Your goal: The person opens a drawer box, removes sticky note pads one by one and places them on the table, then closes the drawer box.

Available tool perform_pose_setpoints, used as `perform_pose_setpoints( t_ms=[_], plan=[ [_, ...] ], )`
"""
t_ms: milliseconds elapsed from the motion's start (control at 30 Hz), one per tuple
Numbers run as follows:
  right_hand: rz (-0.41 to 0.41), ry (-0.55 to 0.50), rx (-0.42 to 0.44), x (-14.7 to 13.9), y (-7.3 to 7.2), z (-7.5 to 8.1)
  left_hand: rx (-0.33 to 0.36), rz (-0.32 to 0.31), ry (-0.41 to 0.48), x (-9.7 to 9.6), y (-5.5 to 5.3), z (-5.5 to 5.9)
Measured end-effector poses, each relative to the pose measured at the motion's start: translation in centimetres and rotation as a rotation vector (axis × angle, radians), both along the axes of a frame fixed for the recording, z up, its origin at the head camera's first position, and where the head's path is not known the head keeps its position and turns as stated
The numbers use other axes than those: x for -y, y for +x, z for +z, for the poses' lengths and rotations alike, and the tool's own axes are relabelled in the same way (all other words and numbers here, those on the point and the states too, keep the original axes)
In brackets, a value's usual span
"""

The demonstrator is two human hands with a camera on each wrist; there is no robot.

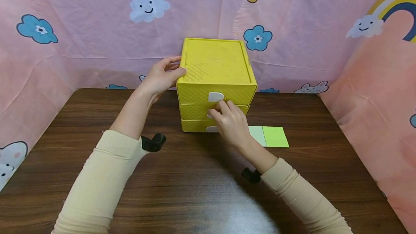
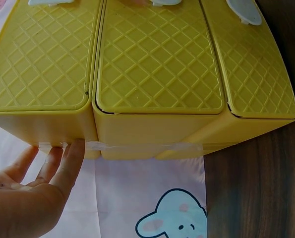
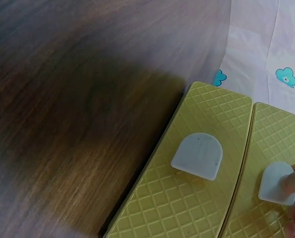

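A yellow drawer cabinet [image 1: 214, 60] with three stacked drawers stands at the far side of the table. Its drawer fronts carry a diamond pattern and white rounded handles. My right hand [image 1: 231, 122] pinches the handle [image 3: 275, 181] of the middle drawer, whose front sits flush with the others in the right wrist view. Below it, the bottom drawer's handle [image 3: 199, 156] is untouched. At the cabinet's upper left, my left hand [image 1: 162, 77] rests its thumb on the top edge. Its other fingers [image 2: 63, 166] press against the side near a strip of clear tape [image 2: 137, 148].
On the dark wood table [image 1: 182, 190], a pale green paper square [image 1: 258, 135] and a bright green one [image 1: 275, 137] lie to the right of the cabinet, partly behind the right forearm. Pink cartoon-print cloth [image 1: 107, 28] hangs around the back and sides.
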State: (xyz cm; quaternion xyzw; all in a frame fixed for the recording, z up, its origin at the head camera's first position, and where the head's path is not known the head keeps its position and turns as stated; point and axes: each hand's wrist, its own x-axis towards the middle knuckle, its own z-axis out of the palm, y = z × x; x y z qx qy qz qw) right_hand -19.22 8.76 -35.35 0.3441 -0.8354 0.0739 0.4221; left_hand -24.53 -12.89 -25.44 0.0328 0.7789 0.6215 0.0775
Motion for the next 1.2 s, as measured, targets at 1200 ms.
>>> perform_pose_setpoints(
  t_ms=[1200],
  plan=[
    [0.016,-0.043,0.171,-1.1,1.5,-0.5,-0.008,0.011,0.012,0.0,0.0,-0.2]
  ],
)
